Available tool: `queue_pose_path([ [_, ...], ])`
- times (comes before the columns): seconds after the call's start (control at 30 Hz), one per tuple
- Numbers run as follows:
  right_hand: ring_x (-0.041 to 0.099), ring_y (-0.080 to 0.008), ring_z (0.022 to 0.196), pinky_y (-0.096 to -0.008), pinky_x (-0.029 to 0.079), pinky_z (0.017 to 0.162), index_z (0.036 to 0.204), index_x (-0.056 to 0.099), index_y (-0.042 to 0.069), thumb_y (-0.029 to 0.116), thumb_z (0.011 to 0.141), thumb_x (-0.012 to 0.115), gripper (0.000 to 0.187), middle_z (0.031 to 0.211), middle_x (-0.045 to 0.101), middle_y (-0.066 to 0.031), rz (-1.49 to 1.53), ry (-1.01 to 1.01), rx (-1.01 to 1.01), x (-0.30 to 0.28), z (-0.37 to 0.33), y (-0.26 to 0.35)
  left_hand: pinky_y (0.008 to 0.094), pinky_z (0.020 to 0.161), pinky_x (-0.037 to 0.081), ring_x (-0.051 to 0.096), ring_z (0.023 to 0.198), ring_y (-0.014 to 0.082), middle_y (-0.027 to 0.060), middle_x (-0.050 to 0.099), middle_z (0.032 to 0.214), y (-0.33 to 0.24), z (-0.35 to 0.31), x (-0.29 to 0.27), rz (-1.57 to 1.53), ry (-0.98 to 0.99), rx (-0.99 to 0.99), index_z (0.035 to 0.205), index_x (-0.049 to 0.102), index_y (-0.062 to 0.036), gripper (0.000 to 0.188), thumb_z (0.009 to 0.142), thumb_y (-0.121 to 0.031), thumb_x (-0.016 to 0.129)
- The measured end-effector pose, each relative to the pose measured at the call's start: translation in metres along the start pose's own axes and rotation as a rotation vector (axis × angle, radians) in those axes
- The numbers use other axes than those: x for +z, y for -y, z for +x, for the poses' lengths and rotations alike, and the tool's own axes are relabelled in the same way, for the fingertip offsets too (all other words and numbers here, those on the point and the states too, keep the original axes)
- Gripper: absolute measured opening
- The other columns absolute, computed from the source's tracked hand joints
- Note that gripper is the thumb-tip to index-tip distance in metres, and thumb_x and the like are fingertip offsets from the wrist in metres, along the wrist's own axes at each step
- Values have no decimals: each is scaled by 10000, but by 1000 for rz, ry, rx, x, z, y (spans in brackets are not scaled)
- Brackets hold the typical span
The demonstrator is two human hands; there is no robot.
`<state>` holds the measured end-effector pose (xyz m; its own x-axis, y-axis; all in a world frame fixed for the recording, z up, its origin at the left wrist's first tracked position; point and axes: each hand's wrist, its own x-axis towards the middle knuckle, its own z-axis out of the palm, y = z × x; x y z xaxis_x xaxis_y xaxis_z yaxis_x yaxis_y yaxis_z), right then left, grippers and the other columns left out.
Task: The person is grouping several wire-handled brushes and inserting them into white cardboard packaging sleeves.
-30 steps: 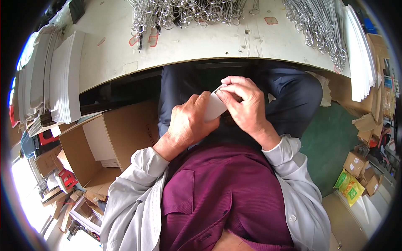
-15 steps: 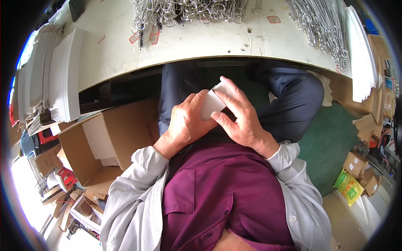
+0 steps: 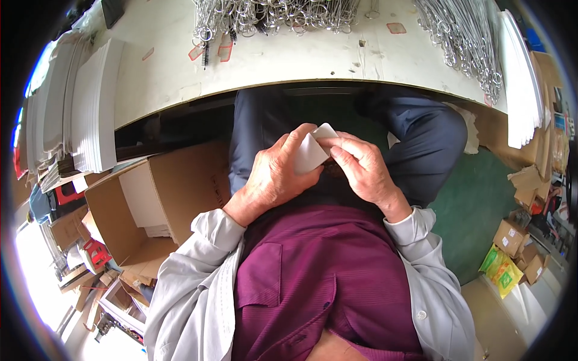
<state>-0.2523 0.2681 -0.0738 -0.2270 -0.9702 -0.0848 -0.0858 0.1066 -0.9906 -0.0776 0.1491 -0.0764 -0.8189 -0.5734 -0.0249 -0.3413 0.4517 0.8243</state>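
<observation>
A slim white carton (image 3: pixel 309 154) is held above my lap, tilted, with an end flap (image 3: pixel 326 130) standing up at its far end. My left hand (image 3: pixel 274 171) is closed around the carton's body, thumb and fingers on either side. At the flap end, my right hand (image 3: pixel 364 165) is closed, its thumb and forefinger pinching the edge by the flap. The carton's inside is hidden from view.
Wire brushes with ring ends (image 3: pixel 271 17) lie at the table's far side, more thin wire rods (image 3: pixel 460 42) at right. Flat white cartons stand stacked left (image 3: pixel 96 108) and right (image 3: pixel 521 84). An open cardboard box (image 3: pixel 186 186) sits left of my legs.
My right hand has drawn its spread fingers in from over the carton and now pinches at its end. The flap there shows more clearly. My left hand keeps its hold.
</observation>
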Motion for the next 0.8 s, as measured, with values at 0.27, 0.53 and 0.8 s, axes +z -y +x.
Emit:
queue_pose_path([
  [0.27,696,-114,857,-259,585,723,1231,659,-28,36,1009,655,231,1016,754,-104,181,-346,101,29,-4,-10,450,780,617,731,940,395,192,697,1103,0,4,1,30,64,-16,1324,555,-123,621,770,-158,834],
  [0.53,773,-221,862,-314,598,719,1126,717,-42,146,1003,684,227,925,768,-182,-103,-330,95,26,-6,-3,440,781,621,735,949,392,181,697,1142,1,3,2,139,148,-15,1314,569,-120,574,800,-154,821],
  [0.8,751,-173,793,-284,566,676,1048,744,-42,148,1005,684,204,899,773,-159,-165,-330,-65,34,-2,-9,462,810,614,726,976,410,203,698,1170,1,3,5,73,73,-185,1340,517,-70,638,798,-208,824],
])
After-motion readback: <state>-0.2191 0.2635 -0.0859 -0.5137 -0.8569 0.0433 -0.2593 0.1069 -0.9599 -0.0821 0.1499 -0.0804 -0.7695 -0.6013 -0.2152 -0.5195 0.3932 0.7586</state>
